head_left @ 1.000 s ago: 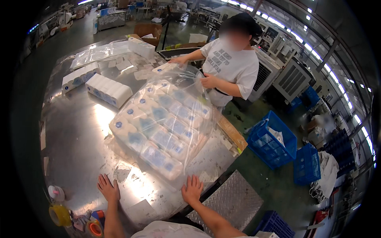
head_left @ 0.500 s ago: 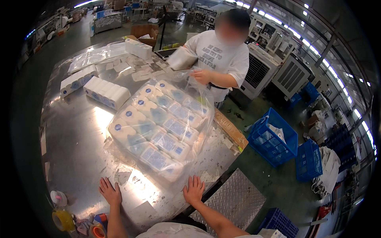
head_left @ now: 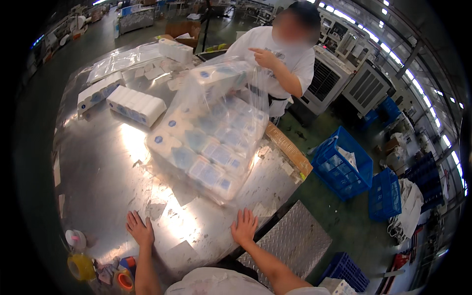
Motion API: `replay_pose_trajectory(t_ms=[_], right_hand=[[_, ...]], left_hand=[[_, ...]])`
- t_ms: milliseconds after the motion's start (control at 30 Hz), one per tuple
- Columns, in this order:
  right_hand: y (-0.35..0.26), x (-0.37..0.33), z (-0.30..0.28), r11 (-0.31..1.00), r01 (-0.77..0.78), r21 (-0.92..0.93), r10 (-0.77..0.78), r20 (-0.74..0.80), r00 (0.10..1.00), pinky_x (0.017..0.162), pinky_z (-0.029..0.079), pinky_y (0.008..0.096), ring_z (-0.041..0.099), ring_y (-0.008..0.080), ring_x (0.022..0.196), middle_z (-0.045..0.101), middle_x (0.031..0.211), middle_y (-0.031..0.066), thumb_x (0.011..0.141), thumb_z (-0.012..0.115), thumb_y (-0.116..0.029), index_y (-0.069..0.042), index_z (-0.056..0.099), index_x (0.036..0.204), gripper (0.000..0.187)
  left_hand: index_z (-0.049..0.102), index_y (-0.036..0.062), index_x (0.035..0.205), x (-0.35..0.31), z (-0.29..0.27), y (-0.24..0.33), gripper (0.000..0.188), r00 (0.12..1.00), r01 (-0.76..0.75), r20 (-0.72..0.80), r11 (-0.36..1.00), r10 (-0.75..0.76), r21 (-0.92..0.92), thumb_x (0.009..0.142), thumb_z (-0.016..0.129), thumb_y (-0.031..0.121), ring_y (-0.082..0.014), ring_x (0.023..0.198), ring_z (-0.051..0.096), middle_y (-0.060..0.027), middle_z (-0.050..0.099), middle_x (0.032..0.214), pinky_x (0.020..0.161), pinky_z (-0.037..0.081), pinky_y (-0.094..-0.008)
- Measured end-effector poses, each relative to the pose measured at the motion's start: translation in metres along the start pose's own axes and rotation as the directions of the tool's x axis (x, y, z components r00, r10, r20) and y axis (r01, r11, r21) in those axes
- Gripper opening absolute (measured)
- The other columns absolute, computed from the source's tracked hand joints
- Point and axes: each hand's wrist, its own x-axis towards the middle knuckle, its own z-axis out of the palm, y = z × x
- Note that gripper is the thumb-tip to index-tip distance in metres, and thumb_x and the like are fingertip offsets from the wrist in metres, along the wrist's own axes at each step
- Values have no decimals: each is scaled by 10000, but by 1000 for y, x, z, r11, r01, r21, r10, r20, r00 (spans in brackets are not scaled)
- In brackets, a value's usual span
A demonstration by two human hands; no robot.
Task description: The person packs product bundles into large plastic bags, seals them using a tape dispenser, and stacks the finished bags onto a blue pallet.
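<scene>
My left hand [head_left: 140, 229] lies flat on the metal table [head_left: 108, 172], fingers spread, holding nothing. Close to the table's right edge rests my right hand [head_left: 244, 227], also flat with its fingers apart. Beyond both hands, touching neither, is a large clear plastic bag [head_left: 194, 182] with rows of white-and-blue wrapped paper-roll packs [head_left: 211, 169] inside. At its far end a co-worker [head_left: 282, 54] has one hand raised above the bag's mouth; their other hand is hidden behind the plastic. One pack [head_left: 216, 76] sits higher than the others at that far end.
Two white roll packs [head_left: 136, 104] [head_left: 101, 93] lie at the left, another [head_left: 175, 50] farther back beside flat plastic bags [head_left: 123, 61]. Tape rolls [head_left: 80, 268] sit at the near left corner. Blue crates [head_left: 341, 164] stand on the floor at right, near a diamond-plate metal sheet [head_left: 295, 243].
The co-worker has brought a pack into the bag's far end and lifted a hand off the plastic. The bag's far part now stands higher. My hands stay flat on the table.
</scene>
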Motion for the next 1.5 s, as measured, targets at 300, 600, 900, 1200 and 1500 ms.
replay_pose_trajectory(t_ms=[300,600,900,1200,1500], right_hand=[[0,-2,4,999,-40,12,39,59,997,1086,113,534,241,314,1343,328,1426,146,828,497,-338,-72,431,1319,562],[1,-2,5,1000,-29,7,29,40,999,1087,112,540,241,313,1342,336,1421,147,830,490,-331,-68,429,1320,560],[1,-4,7,1000,-22,12,21,45,999,1076,126,553,258,319,1330,353,1405,151,813,506,-343,-74,436,1309,568],[3,-2,8,999,-34,-3,34,46,998,1079,122,548,238,315,1343,339,1417,141,816,501,-352,-81,424,1324,581],[1,-3,5,999,-39,27,37,48,998,1080,121,545,247,319,1335,346,1408,143,818,499,-347,-71,434,1314,571]], left_hand=[[376,11,1350,1,14,-9,623,997,-41,-68,998,44,38,865,504,380,-317,1349,249,-188,322,1430,1082,158,-494],[367,11,1354,1,16,-11,617,996,-53,-66,998,55,32,871,491,374,-317,1357,227,-187,307,1439,1083,148,-498],[374,17,1356,1,21,-19,615,997,-35,-60,998,38,53,877,488,384,-306,1364,224,-181,296,1449,1090,142,-489],[367,5,1354,1,7,-5,610,999,-20,-25,999,21,25,875,487,363,-299,1369,213,-184,297,1447,1098,132,-480],[370,-1,1351,0,10,-8,624,999,-22,-43,1000,23,14,864,497,368,-304,1367,217,-187,294,1448,1099,135,-484]])
